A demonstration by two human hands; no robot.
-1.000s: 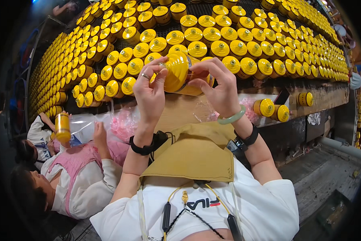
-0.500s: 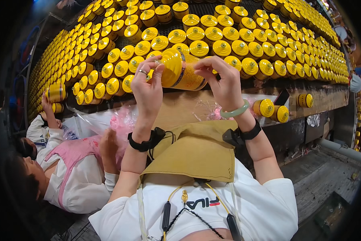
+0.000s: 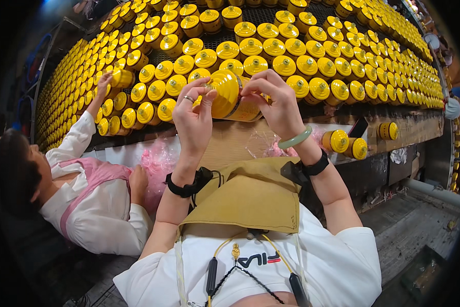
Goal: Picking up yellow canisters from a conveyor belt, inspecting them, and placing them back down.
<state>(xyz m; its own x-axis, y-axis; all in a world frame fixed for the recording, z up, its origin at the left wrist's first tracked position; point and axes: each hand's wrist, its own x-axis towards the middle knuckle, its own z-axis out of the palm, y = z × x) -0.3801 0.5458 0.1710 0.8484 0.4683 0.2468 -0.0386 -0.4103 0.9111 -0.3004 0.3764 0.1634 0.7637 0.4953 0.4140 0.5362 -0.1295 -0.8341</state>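
Observation:
A yellow lidded canister [image 3: 225,95] lies tilted on its side between my hands, its stepped round lid turned to the left. My left hand [image 3: 193,115] is closed with thumb and fingers around the lid's knob end. My right hand [image 3: 276,102] is closed in a pinch against the canister's side, right by the patterned band behind the lid. Anything small between those right fingertips is too hidden to make out. Just beyond both hands stand rows of matching yellow canisters [image 3: 254,65].
Bare cardboard [image 3: 222,140] covers the near ledge. Clear plastic with pink pieces [image 3: 158,158] lies to the left. Two canisters [image 3: 336,140] lie tipped at the right, with another [image 3: 388,130] beyond a dark phone-like slab [image 3: 359,127]. A co-worker [image 3: 94,204] in white reaches in from the left.
My right fingertips have shifted left along the canister to the band by the lid. The canister has turned a little. The co-worker's arm has moved farther over the rows with a canister.

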